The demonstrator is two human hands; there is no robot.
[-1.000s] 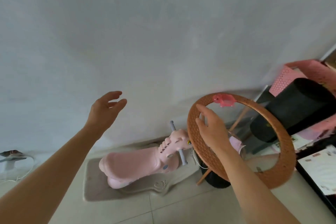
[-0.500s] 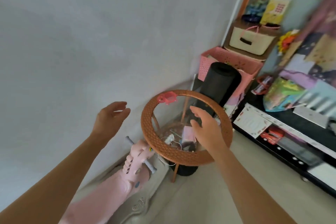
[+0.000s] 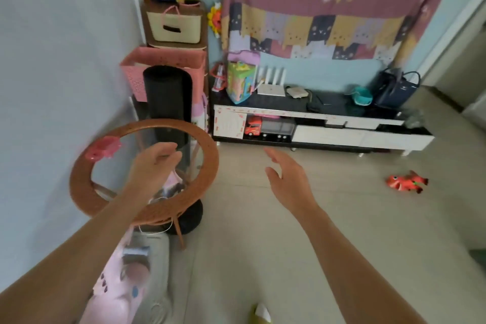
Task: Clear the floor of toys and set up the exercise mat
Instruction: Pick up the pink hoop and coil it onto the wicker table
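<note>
**A:** What are the hands doing?

**B:** The left hand (image 3: 153, 166) is hovering over the glass top of a round wicker-rimmed table (image 3: 210, 158), fingers loosely curled and gripping nothing. The right hand (image 3: 286, 176) is reaching out over bare floor (image 3: 342, 218), fingers straight and relaxed, holding nothing.

**A:** Where is the mat sitting?

**B:** A rolled black exercise mat (image 3: 167, 102) is standing upright just beyond the left hand, behind the table and in front of a pink basket (image 3: 134, 71).

**A:** And the toys?

**B:** A small pink toy (image 3: 104, 150) is resting on the table's rim, to the left of the left hand. A red toy (image 3: 406, 182) is lying on the floor well to the right of the right hand. A pink ride-on toy (image 3: 118, 294) is showing under the left forearm, nearer the person than the table.

**A:** Anything ahead of the right hand?

**B:** A low TV cabinet (image 3: 328, 134) is running along the wall beyond its fingertips, with a red toy truck (image 3: 253, 126) sitting in an open shelf.
</note>
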